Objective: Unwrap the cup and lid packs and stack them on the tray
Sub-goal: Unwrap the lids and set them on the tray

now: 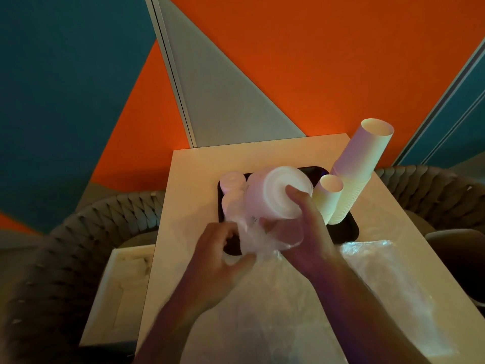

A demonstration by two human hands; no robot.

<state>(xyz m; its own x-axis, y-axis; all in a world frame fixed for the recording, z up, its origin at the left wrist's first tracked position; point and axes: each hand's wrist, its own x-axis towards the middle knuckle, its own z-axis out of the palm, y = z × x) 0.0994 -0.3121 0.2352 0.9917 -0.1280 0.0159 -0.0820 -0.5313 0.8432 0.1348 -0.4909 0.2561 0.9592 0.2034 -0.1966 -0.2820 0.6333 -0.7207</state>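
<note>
Thin clear plastic wrap (pixel 252 237), glossy and crinkled, bunched between the fingers of the left hand (pixel 217 256) and the palm of the right hand (pixel 307 232). Stack of lids (pixel 275 195) under the right fingertips: white plastic, smooth, faint sheen, ribbed edges. Beyond the fingers, tall cup stack (pixel 359 169) and short cup stack (pixel 328 195): matt paper, smooth, cream. Tray (pixel 346 229) below them: black, smooth, looks plastic with slight gloss. Table (pixel 199 166): pale, smooth, matt laminate look. More clear crinkly film (pixel 380 271) right of the right wrist, shiny. Chairs (pixel 86 232) to either side: grey woven, rough rope-like weave.
</note>
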